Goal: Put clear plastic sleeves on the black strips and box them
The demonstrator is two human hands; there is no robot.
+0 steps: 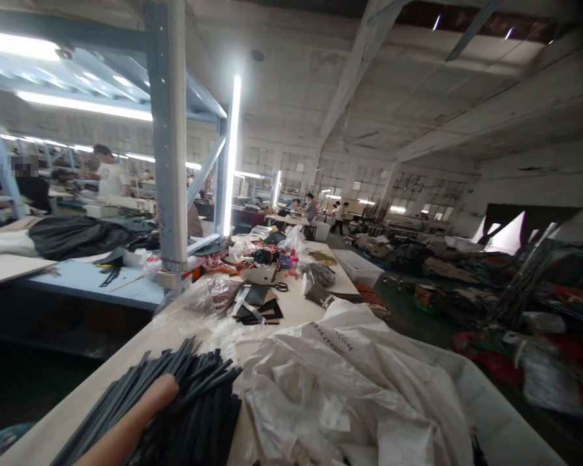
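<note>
A large pile of long, thin dark strips (204,414) lies at the near left end of the table. My left hand (162,391) reaches in from the bottom edge and is closed around some of the strips, which stick out on both sides of it. Its fingertips are hidden among them, and what the strips are made of cannot be made out. Just right of the pile is a big crumpled white woven sack (350,388) with black handwriting on it. My right hand does not show.
Farther along the table (296,304) are dark flat pieces (257,304), scissors (280,287), plastic bags and a pink bottle (294,262). A blue steel post (168,142) rises at the left. White bins (354,266) stand along the right side. Several people work in the background.
</note>
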